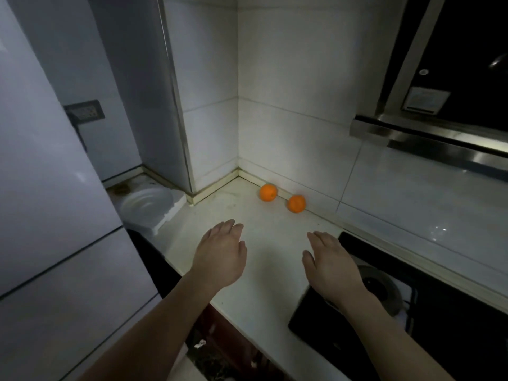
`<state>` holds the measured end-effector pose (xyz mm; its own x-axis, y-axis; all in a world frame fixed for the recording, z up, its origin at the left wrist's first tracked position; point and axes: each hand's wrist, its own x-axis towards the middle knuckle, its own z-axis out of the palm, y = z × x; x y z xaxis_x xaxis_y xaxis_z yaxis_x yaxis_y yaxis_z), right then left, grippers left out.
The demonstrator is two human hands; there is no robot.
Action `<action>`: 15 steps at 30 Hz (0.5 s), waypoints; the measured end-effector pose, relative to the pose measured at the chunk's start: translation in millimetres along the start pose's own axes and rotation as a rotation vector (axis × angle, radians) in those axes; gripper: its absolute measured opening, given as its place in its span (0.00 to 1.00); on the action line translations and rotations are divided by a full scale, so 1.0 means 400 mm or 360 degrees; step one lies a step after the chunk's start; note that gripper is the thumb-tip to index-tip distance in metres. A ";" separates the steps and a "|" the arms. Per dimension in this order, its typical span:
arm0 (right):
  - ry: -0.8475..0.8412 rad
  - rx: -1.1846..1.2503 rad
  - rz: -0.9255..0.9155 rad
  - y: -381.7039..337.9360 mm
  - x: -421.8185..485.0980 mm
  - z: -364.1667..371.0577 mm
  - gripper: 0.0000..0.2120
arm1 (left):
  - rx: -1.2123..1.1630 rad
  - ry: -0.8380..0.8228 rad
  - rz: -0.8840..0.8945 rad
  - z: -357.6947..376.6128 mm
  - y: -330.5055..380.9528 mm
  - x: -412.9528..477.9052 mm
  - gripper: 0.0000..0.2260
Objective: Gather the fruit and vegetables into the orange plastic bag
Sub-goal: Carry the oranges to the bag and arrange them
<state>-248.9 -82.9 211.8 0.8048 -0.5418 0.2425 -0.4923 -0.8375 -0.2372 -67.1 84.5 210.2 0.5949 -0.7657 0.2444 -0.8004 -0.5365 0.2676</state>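
Two small round orange fruits sit at the back edge of the pale stone counter [247, 270], against the tiled wall: one [268, 192] near the back corner, the other [296, 203] just right of it. Both hands hover above the counter's middle, left hand [221, 257] and right hand [331, 264], palms down, fingers relaxed, holding nothing. Black glass hob [453, 312] at the right edge.

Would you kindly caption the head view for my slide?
Open left hand and right hand over white countertop, two round orange fruits beyond against the tiled wall.

Bare counter [255, 215] lies between hands [222, 254] and oranges [268, 192].
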 end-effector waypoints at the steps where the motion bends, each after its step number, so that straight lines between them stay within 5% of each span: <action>1: -0.0016 0.0005 0.0020 0.009 0.033 0.019 0.24 | 0.0003 -0.0028 0.0004 0.016 -0.015 0.033 0.22; 15: -0.0284 -0.0037 0.0380 0.222 0.529 0.299 0.26 | -0.0047 -0.0375 0.0141 0.339 -0.165 0.604 0.24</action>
<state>-82.8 -263.3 129.4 0.7100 -0.7041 0.0125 -0.6804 -0.6905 -0.2455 119.6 -113.4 125.1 0.4861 -0.8727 0.0454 -0.8441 -0.4555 0.2829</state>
